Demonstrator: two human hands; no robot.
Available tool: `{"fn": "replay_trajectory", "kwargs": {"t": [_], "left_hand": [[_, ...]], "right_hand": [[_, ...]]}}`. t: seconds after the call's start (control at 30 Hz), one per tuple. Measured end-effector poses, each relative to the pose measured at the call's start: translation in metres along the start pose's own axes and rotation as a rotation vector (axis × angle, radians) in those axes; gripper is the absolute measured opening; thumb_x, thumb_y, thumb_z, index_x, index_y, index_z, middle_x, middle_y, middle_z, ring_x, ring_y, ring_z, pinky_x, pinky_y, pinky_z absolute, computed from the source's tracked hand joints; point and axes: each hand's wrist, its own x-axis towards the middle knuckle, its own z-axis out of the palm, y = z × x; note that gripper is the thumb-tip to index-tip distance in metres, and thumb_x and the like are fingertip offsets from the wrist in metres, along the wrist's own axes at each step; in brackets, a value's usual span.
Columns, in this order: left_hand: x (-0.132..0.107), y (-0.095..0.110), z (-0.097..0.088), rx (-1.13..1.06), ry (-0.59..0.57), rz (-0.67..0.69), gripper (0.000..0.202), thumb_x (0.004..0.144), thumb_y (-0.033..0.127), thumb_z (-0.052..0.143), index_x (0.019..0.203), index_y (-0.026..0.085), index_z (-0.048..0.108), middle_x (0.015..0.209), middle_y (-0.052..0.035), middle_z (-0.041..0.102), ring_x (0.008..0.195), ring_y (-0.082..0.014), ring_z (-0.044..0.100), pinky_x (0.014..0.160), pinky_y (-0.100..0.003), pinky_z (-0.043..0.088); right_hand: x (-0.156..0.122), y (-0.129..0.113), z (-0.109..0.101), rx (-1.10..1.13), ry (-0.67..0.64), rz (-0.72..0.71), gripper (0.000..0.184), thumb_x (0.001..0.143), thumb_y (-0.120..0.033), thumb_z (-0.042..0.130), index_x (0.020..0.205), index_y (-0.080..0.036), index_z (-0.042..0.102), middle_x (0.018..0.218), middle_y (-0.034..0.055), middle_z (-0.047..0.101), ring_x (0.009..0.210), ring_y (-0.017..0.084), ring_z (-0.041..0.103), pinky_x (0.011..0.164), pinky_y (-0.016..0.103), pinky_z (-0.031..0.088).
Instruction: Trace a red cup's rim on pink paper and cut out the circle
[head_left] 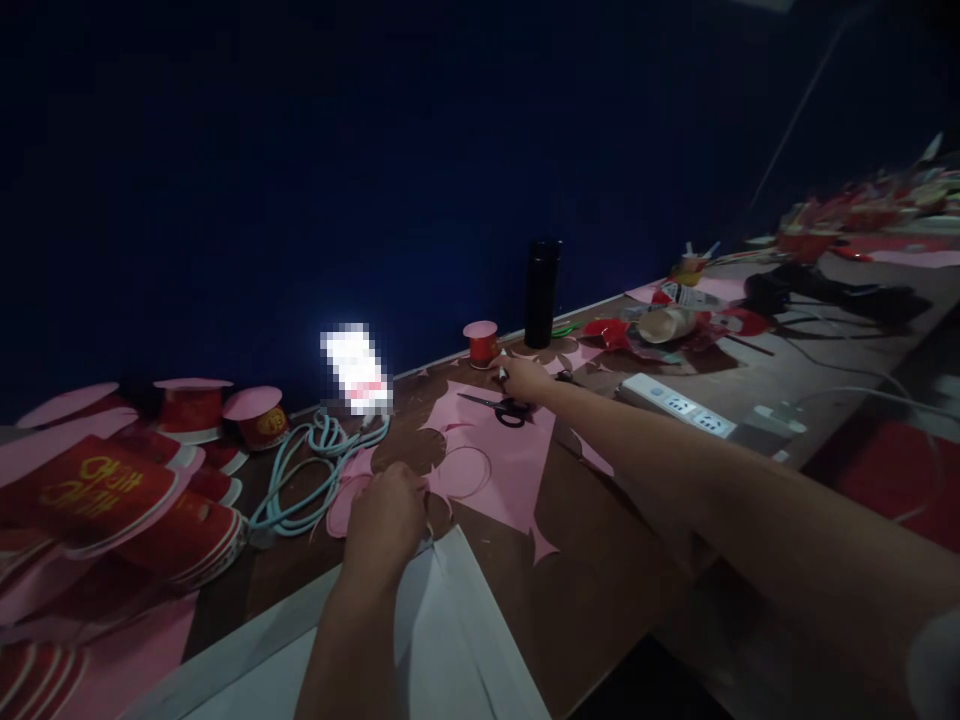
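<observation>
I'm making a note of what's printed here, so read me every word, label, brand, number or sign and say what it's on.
Nothing reads clearly.
Large red cup, left: two lines of yellow lettering, too blurred.
Smaller red cup: round gold emblem, too blurred.
Bright screen: pixelated, unreadable.
Red-and-white packaging: markings too small.

- Brown counter (600,590), carrying:
- red cups (191,412) with pink discs (253,402) at left
- coiled pale-blue cable (274,480) beside them
- pink sheet (521,470) with curved cut edges
- small red cup (482,350) near an upright black bottle (541,295)
- white power strip (667,402) farther right
</observation>
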Motion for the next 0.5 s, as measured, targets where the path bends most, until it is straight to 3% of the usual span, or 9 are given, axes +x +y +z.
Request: {"fn": "replay_trajectory", "kwargs": {"t": [0.2, 0.3, 0.4, 0.5], "left_hand": [[0.0, -0.001, 0.001, 0.014, 0.015, 0.019, 0.022, 0.08, 0.022, 0.048, 0.068, 0.02, 0.067, 0.085, -0.0086, 0.065, 0.084, -0.0207, 0.061, 0.067, -0.03, 0.036], [-0.001, -0.001, 0.001, 0.021, 0.028, 0.025, 0.022, 0.079, 0.024, 0.049, 0.069, 0.02, 0.068, 0.086, -0.0088, 0.065, 0.085, -0.0206, 0.06, 0.068, -0.03, 0.036], [-0.001, 0.0, 0.001, 0.043, 0.071, 0.031, 0.021, 0.078, 0.025, 0.051, 0.068, 0.02, 0.069, 0.088, -0.0094, 0.066, 0.087, -0.0217, 0.059, 0.068, -0.03, 0.037], [0.0, 0.0, 0.003, 0.054, 0.094, 0.048, 0.024, 0.08, 0.025, 0.049, 0.07, 0.021, 0.07, 0.089, -0.0095, 0.066, 0.09, -0.0229, 0.058, 0.072, -0.031, 0.038]], "right_hand": [[0.0, -0.007, -0.006, -0.16, -0.016, -0.017, 0.063, 0.074, -0.018, 0.061, 0.135, -0.03, 0.048, 0.118, 0.014, 0.064, 0.107, 0.033, 0.06, 0.086, 0.042, 0.044], [-0.006, -0.011, -0.019, -0.204, -0.01, -0.009, 0.067, 0.077, -0.026, 0.061, 0.141, -0.024, 0.04, 0.116, 0.0176, 0.064, 0.105, 0.035, 0.06, 0.086, 0.044, 0.044], [-0.017, -0.02, -0.034, -0.222, -0.022, -0.029, 0.054, 0.079, -0.03, 0.06, 0.132, -0.018, 0.05, 0.115, 0.0196, 0.064, 0.1, 0.035, 0.062, 0.082, 0.043, 0.046], [-0.032, -0.038, -0.041, -0.213, -0.113, -0.111, 0.036, 0.074, -0.025, 0.065, 0.109, -0.022, 0.066, 0.104, 0.0135, 0.069, 0.092, 0.031, 0.065, 0.078, 0.039, 0.048]]}}
